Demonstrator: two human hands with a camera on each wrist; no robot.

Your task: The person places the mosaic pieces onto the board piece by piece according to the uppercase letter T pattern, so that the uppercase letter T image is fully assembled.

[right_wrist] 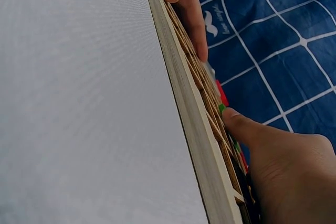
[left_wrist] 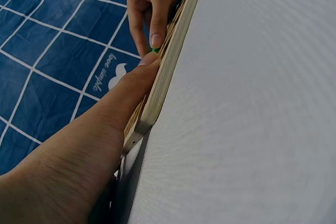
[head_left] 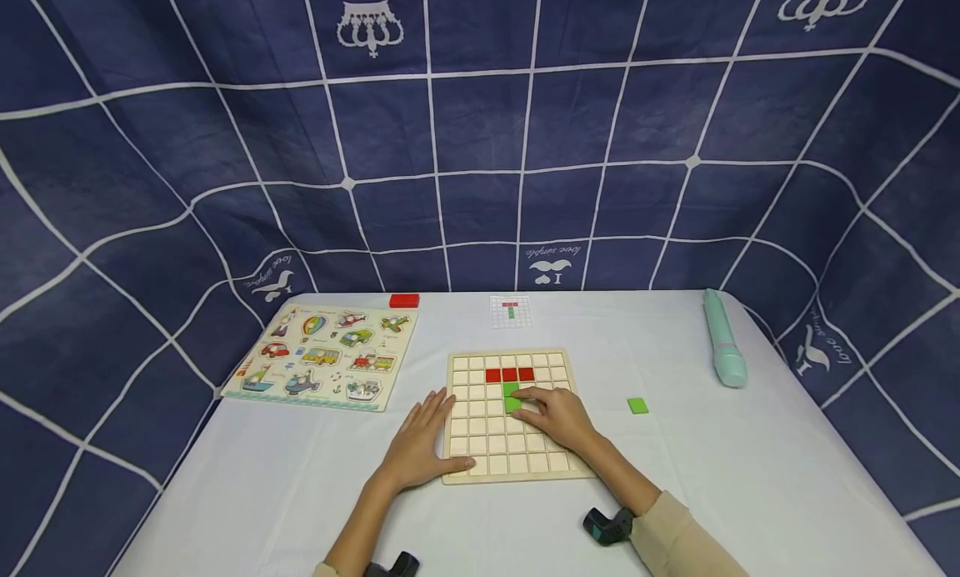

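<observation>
A square wooden grid board (head_left: 477, 442) lies on the white table. Three red tiles (head_left: 509, 374) form a row in its upper part. Directly below the middle one sits a green tile (head_left: 511, 388), with a second green tile (head_left: 512, 404) under that. My right hand (head_left: 558, 417) pinches this lower green tile between thumb and fingers, at the board's surface; the thumb also touches green (right_wrist: 221, 107) in the right wrist view. My left hand (head_left: 417, 445) rests along the board's left side, fingers stretched, thumb on the lower left edge.
A loose green tile (head_left: 637, 405) lies right of the board. Behind the board is a printed pattern card (head_left: 512, 312), and red pieces (head_left: 404, 300) lie at the back left. A picture puzzle board (head_left: 322, 358) is on the left, a mint-green microphone-shaped object (head_left: 724, 343) on the right.
</observation>
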